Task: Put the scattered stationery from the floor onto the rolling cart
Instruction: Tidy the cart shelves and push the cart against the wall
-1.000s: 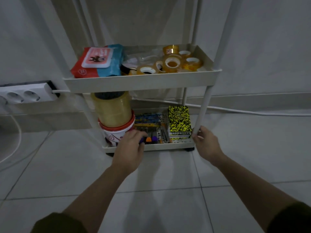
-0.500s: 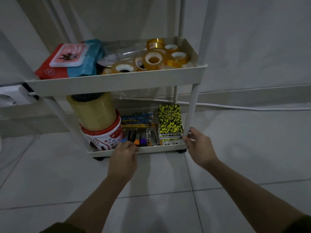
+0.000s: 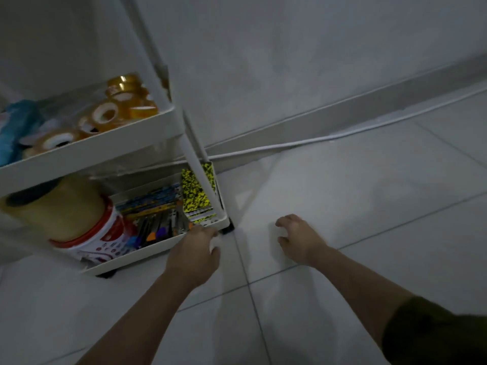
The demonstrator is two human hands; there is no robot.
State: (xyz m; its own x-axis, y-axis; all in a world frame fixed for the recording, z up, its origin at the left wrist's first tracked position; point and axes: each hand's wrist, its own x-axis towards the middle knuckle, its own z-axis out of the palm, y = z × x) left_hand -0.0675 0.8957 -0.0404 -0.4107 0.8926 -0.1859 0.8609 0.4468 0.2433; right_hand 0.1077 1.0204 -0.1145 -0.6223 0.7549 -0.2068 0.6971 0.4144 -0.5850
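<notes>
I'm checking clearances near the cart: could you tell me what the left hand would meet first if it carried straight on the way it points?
Probably the bottom tray's front rim; the left hand is about at it already.

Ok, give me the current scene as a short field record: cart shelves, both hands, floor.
cart: white plastic rolling cart, against the wall
upper shelf: amber clear-tape rolls, blue packet
lower shelf: large brown tape roll stacked on a red-and-white roll, pens and markers, yellow-black speckled notebooks
left hand: at the lower shelf's front rim, nothing visibly held
right hand: open, empty, over the tiled floor
floor: no stationery in view, white cable along the baseboard
</notes>
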